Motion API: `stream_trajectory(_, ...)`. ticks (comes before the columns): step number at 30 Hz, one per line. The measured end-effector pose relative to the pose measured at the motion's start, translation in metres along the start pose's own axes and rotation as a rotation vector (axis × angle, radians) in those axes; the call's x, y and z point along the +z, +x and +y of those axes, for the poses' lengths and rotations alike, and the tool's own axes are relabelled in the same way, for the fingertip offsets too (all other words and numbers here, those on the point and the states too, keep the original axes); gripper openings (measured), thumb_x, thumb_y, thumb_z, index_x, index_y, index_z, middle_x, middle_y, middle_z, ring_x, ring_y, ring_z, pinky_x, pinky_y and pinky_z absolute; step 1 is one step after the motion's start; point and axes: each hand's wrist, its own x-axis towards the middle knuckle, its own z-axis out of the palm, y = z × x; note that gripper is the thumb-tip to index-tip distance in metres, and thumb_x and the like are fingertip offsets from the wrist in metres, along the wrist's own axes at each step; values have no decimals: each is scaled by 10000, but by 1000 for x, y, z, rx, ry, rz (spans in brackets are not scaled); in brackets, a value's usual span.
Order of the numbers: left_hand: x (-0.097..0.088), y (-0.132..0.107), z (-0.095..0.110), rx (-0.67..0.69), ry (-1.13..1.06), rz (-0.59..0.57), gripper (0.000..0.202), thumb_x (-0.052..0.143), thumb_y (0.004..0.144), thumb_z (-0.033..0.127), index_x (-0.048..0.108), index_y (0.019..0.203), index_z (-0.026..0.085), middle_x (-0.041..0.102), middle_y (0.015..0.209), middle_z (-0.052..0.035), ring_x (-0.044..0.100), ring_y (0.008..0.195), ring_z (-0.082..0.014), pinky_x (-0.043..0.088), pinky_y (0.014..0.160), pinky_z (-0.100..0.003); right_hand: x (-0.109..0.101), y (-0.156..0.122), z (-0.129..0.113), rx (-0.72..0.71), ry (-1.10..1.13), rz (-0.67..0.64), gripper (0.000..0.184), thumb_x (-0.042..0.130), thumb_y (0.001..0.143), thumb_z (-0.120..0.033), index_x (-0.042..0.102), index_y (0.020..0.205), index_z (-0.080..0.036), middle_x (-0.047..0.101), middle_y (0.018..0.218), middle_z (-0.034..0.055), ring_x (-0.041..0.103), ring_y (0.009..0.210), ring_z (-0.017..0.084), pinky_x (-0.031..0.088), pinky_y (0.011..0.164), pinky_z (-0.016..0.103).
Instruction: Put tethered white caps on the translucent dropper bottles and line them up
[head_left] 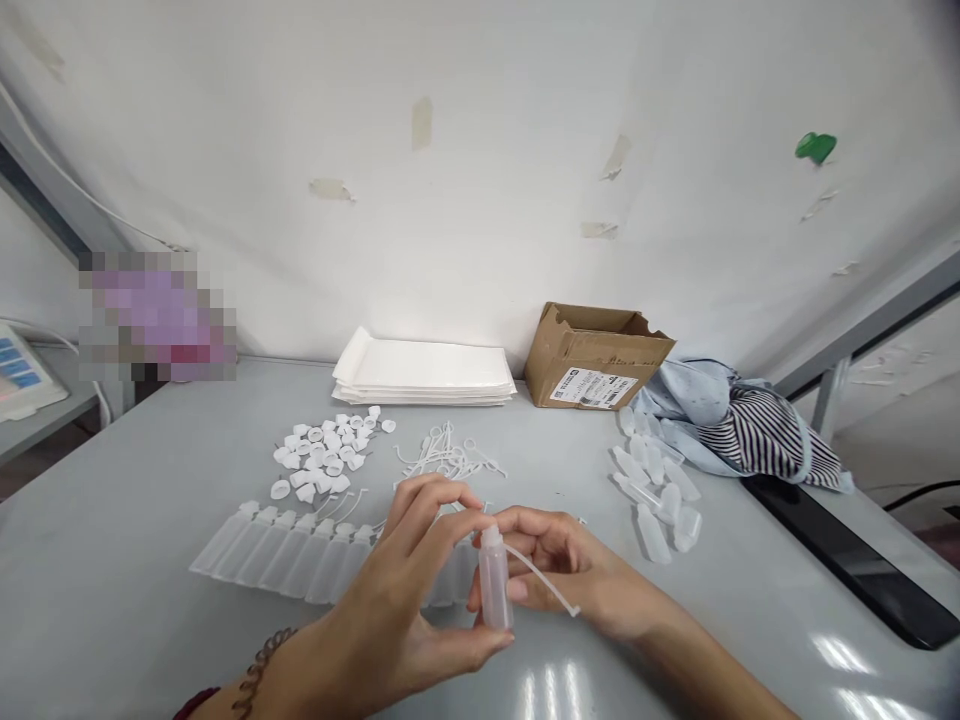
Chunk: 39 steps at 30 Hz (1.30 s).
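Small translucent plastic bottle [494, 585], lower centre: pinched top and base by left hand [405, 580], gripped at side by right hand [581, 568]. Hazard: uneven pressure could tip it loose.

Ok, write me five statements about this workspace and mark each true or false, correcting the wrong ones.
1. The left hand and right hand are both at one small bottle. True.
2. That small bottle lies flat on its side. False: it is held roughly upright.
3. The cardboard box stands right of the white stack. True.
4. All the caps lie right of the box. False: the white caps lie left of it.
5. A thin white strap sticks out beside the bottle. True.
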Motion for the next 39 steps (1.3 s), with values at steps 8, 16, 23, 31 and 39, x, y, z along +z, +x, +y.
stream_trajectory(8,1,-1,-10,1,108,51,522,733,715,167,427,1135,220,522,1087,-93,451,1078,-293,431,921,-432,-2,-9,-4,-373,-768,387,418,731,786,-222,568,1170,-247,699,945,25,664,814,153,534,798,313)
stream_trajectory(16,3,-2,-16,-41,144,50,489,704,764,216,431,1169,231,576,1084,-80,492,1084,-295,454,925,-454,-2,-9,-9,-597,-1040,523,142,547,895,-146,677,896,-203,670,723,32,624,634,146,506,555,252)
stream_trajectory(23,1,-1,-17,35,176,74,489,654,797,138,431,1226,212,607,1074,-78,523,1060,-271,458,919,-414,-5,-9,-12,-354,-821,571,174,564,897,-241,699,804,-184,674,618,6,633,569,132,501,563,241)
stream_trajectory(31,1,-1,-15,76,186,79,495,635,820,115,419,1259,191,608,1059,-88,523,1043,-266,460,913,-405,-7,-9,-17,-130,-531,486,167,618,866,-329,663,852,-169,659,632,-9,628,570,117,506,598,250)
stream_trajectory(39,1,-1,-16,84,177,67,486,630,827,95,414,1259,146,576,1076,-103,477,1067,-267,446,920,-406,-9,-11,-16,-163,-693,466,258,726,781,-310,639,1006,-218,692,869,13,642,801,156,529,743,298)
